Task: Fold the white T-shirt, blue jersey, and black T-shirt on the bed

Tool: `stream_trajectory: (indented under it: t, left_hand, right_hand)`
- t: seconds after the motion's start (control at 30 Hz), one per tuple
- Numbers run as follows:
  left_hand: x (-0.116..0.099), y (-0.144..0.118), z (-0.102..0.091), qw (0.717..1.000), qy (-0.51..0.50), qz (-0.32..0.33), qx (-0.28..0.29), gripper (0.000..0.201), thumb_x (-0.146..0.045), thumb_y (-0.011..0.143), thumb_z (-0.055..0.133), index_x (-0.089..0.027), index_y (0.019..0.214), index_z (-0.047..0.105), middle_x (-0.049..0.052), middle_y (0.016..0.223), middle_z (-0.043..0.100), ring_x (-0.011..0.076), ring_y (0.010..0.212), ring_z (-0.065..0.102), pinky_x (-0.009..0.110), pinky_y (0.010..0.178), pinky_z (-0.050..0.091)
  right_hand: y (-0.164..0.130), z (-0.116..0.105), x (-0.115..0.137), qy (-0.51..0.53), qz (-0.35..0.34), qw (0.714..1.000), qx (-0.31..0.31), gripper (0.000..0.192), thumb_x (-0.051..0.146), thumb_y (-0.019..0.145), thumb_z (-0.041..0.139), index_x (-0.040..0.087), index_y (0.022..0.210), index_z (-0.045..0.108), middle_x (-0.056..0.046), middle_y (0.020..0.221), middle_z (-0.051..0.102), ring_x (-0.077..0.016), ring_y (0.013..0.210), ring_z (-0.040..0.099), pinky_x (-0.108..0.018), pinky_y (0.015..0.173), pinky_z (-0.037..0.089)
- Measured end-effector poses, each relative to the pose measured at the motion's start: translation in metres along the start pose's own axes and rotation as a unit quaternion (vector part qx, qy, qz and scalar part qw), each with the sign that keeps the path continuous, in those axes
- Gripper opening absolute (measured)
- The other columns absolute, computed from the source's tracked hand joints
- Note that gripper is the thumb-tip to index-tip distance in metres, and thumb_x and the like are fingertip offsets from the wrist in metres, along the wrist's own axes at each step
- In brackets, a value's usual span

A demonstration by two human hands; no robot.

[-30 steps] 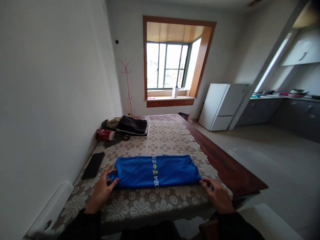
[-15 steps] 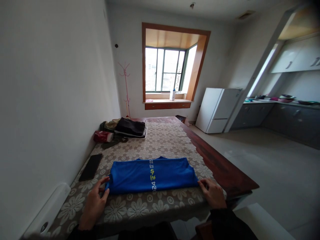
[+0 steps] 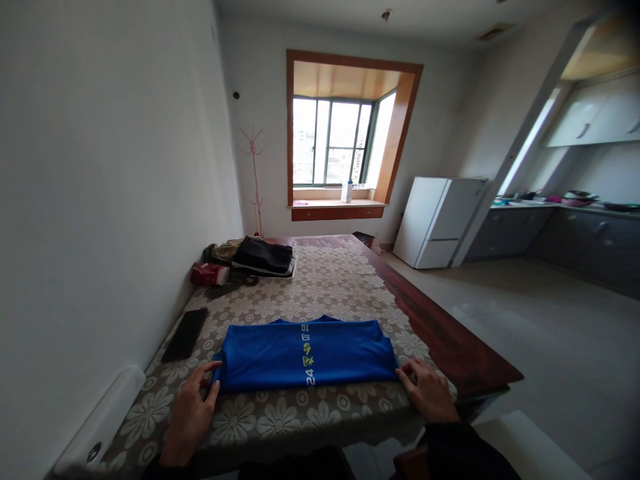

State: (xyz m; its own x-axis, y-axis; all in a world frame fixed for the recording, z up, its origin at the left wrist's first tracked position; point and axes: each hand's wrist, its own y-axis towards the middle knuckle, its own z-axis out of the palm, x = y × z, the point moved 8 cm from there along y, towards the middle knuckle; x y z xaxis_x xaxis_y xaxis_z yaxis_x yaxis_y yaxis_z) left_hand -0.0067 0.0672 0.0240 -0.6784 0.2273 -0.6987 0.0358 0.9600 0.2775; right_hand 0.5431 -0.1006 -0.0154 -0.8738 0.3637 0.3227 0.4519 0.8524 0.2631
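A blue T-shirt (image 3: 350, 353), folded into a wide flat strip, lies on the patterned tablecloth (image 3: 280, 417) in front of me. White and yellow printing runs down its middle. At its near left corner, the thumb and fingertips of my left hand (image 3: 193, 403) hold the edge of the cloth, curled with a small gap behind the tips. My right hand (image 3: 427, 390) pinches the near right corner between thumb and fingers. A dark phone (image 3: 185, 335) lies flat beyond my left hand, apart from the shirt.
Dark folded clothes (image 3: 265, 255) and a red and white packet (image 3: 209, 273) sit by the wall at the far left. The dark red table edge (image 3: 450, 340) runs along the right. Past it stand a white stool-like surface (image 3: 520, 443) and a fridge (image 3: 435, 223).
The view has shifted slightly. Both hands stay at the shirt's two near corners, and the shirt keeps its folded shape with its near edge nearly unchanged.
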Motion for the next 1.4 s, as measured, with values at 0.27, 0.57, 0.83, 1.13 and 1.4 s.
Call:
stream_trajectory:
  t: [0.27, 0.57, 0.83, 1.13, 1.4]
  left_hand:
    - [-0.052, 0.013, 0.021, 0.994, 0.051, 0.095, 0.031, 0.041, -0.032, 0.089, 0.042, -0.023, 0.123, 0.064, 0.009, 0.133, 0.065, 0.0273, 0.124, 0.060, 0.045, 0.114, 0.042]
    - [-0.123, 0.044, 0.139, 0.946, 0.196, 0.175, 0.188, 0.058, -0.046, 0.098, 0.037, -0.023, 0.151, 0.045, 0.008, 0.163, 0.038, 0.0321, 0.153, 0.024, 0.060, 0.123, 0.018]
    - [-0.096, 0.045, 0.147, 0.942, 0.244, 0.155, 0.172, 0.067, -0.057, 0.097, 0.032, -0.028, 0.157, 0.033, 0.007, 0.166, 0.029, 0.0378, 0.155, 0.014, 0.070, 0.120, 0.006]
    - [-0.138, 0.013, 0.184, 0.916, 0.209, 0.286, 0.187, 0.061, -0.040, 0.099, 0.033, -0.025, 0.159, 0.029, 0.005, 0.167, 0.027, 0.0303, 0.156, 0.012, 0.061, 0.125, 0.008]
    - [-0.133, 0.010, 0.191, 0.918, 0.217, 0.262, 0.202, 0.061, -0.040, 0.100, 0.031, -0.028, 0.159, 0.027, 0.003, 0.167, 0.026, 0.0290, 0.156, 0.015, 0.061, 0.125, 0.010]
  right_hand:
    - [0.018, -0.022, 0.060, 0.015, -0.060, 0.997, -0.042, 0.035, 0.043, 0.094, 0.042, 0.027, 0.115, 0.066, -0.008, 0.127, 0.065, -0.0292, 0.117, 0.060, -0.047, 0.101, 0.043]
    - [0.065, 0.057, 0.157, -0.060, -0.104, 0.989, 0.091, 0.060, 0.054, 0.101, 0.036, 0.029, 0.155, 0.038, -0.004, 0.162, 0.036, -0.0346, 0.150, 0.023, -0.064, 0.119, 0.015]
    - [0.064, 0.070, 0.141, -0.097, -0.075, 0.985, 0.123, 0.065, 0.058, 0.102, 0.030, 0.030, 0.160, 0.027, -0.003, 0.167, 0.024, -0.0373, 0.153, 0.011, -0.073, 0.117, 0.005]
    - [0.028, 0.072, 0.238, 0.006, -0.236, 0.962, 0.137, 0.059, 0.044, 0.104, 0.027, 0.030, 0.162, 0.020, 0.002, 0.167, 0.019, -0.0308, 0.154, 0.012, -0.060, 0.122, 0.010]
    - [0.025, 0.085, 0.244, -0.009, -0.221, 0.963, 0.151, 0.060, 0.044, 0.105, 0.024, 0.023, 0.161, 0.025, -0.003, 0.166, 0.022, -0.0277, 0.154, 0.013, -0.056, 0.123, 0.007]
